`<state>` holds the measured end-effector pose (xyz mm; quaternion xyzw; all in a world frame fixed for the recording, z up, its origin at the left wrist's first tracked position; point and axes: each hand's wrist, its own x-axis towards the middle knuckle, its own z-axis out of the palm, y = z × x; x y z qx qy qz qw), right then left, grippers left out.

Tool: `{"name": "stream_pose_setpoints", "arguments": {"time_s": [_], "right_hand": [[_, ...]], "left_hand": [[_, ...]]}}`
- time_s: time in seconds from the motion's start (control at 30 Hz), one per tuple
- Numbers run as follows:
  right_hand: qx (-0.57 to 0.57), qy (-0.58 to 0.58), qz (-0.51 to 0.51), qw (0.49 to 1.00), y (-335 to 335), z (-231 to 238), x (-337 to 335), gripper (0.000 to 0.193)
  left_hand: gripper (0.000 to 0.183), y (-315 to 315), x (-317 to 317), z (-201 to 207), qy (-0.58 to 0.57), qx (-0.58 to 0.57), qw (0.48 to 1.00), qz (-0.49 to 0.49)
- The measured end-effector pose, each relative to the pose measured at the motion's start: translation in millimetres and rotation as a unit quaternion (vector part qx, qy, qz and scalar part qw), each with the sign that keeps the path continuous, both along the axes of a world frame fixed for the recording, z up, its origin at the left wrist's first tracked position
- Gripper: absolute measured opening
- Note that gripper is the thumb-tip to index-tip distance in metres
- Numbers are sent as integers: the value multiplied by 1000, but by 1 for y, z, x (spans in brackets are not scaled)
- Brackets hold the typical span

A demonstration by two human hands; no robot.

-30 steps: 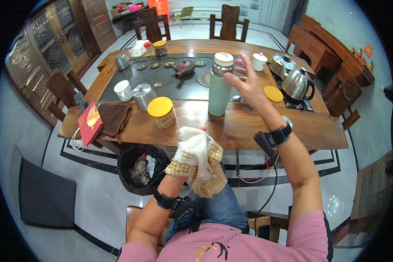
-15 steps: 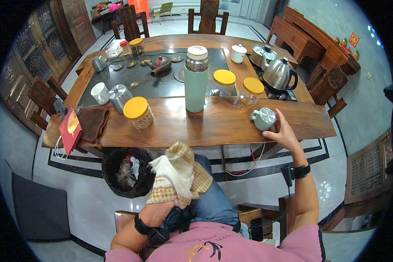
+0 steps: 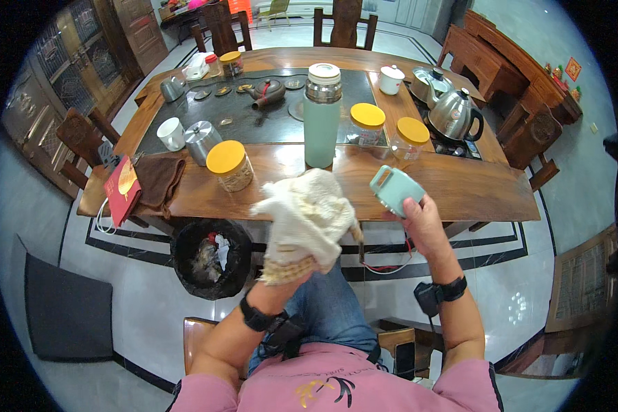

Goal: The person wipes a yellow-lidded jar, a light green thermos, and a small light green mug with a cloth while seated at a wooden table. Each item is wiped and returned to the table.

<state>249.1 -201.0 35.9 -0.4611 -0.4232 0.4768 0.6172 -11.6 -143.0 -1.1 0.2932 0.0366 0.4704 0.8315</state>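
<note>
My right hand (image 3: 421, 221) grips a mint-green cup (image 3: 400, 190) with a loop handle, tilted on its side above the table's near edge. Its handle points to the upper left, and the thumb presses on its side. A cream towel with a yellow checked border (image 3: 305, 213) covers my left hand (image 3: 286, 288) and is carried by it, left of the cup. The towel hides the fingers of that hand. Just beyond it a tall mint-green thermos (image 3: 321, 127) with a steel collar and white top stands upright on the wooden table (image 3: 460, 192).
Yellow-lidded jars (image 3: 230, 168) stand either side of the thermos. Further left are a steel canister (image 3: 202, 143), a white mug (image 3: 171, 134), a brown cloth (image 3: 159, 180) and a red booklet (image 3: 122, 190). A steel kettle (image 3: 453, 117) stands at right; a black-lined bin (image 3: 185, 264) sits below.
My right hand has lifted the cup off the table and brought it left and tilted. My left hand, with the towel, has risen from my lap toward the cup.
</note>
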Motion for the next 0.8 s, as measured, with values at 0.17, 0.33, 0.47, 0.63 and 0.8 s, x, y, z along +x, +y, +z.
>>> {"name": "stream_pose_setpoints", "arguments": {"time_s": [0.17,0.33,0.47,0.63,0.8], "right_hand": [[140,-242,-80,957,3,-8,-67,73],[143,-17,-33,989,1,-1,-88,77],[146,-120,-81,979,-4,4,-97,77],[190,-260,-158,934,-10,-2,-119,76],[121,-57,-162,978,-6,20,-118,68]], "left_hand": [[53,-8,54,-16,-86,-71,986,-127],[41,-18,55,-18,-63,-61,996,-24],[42,-11,45,-11,65,40,996,36],[47,-4,38,2,20,-15,1000,-15],[53,-11,35,7,454,407,768,195]]}}
